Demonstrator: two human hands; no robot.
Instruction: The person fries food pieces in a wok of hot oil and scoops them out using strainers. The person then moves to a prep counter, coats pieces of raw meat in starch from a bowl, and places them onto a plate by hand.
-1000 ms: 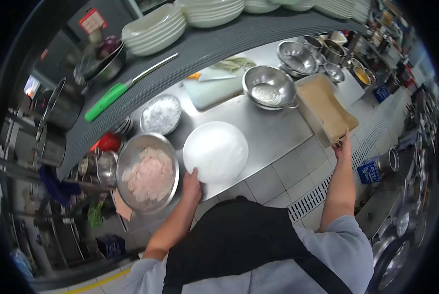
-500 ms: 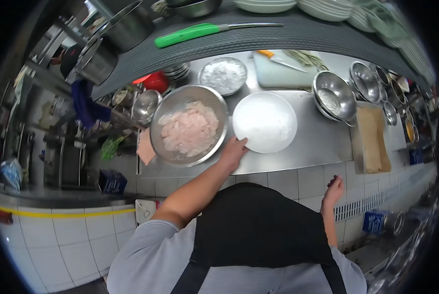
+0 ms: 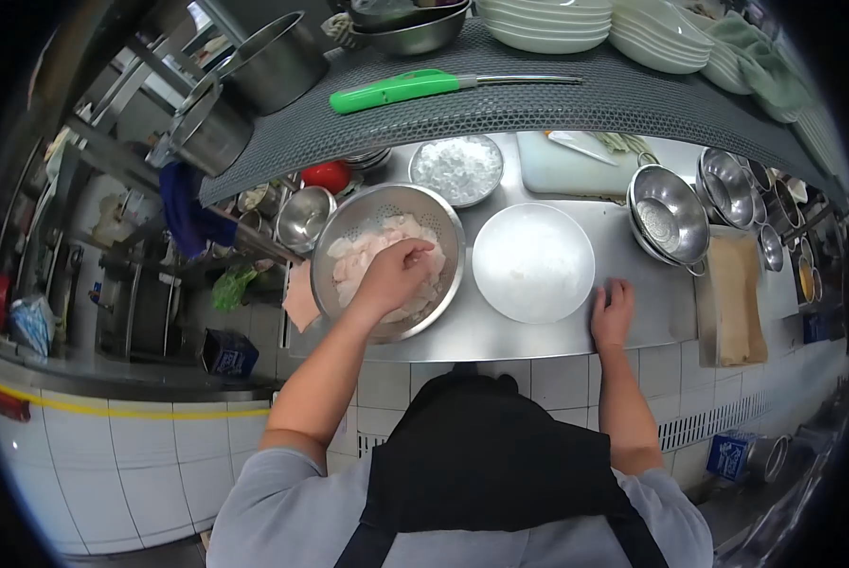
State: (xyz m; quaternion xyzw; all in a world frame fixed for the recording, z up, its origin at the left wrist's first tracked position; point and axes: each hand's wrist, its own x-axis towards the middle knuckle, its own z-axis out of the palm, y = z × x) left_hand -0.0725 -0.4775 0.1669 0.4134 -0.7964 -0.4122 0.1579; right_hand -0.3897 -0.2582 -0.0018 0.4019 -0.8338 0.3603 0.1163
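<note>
My left hand (image 3: 395, 275) is over the pale pink meat pieces (image 3: 407, 227) in a large perforated metal bowl (image 3: 451, 213), its fingers bent together; what they hold, if anything, is hidden. To the right of that bowl sits a round white plate (image 3: 534, 263) with white powder on it. My right hand (image 3: 615, 310) rests on the steel counter just right of the plate, fingers apart and nothing in them. Behind the two, a metal bowl (image 3: 456, 170) holds a white lumpy substance.
A tray (image 3: 710, 322) lined with brown paper lies at the right, beside stacked metal colanders (image 3: 669, 214). A cutting board (image 3: 576, 170) with a knife is at the back. The overhead shelf (image 3: 500, 109) carries a green-handled tool (image 3: 396, 91), pots and white dishes.
My left hand has left the plate's edge and moved left into the meat bowl. My right hand let go of the paper-lined tray and came left onto the counter. The view turned.
</note>
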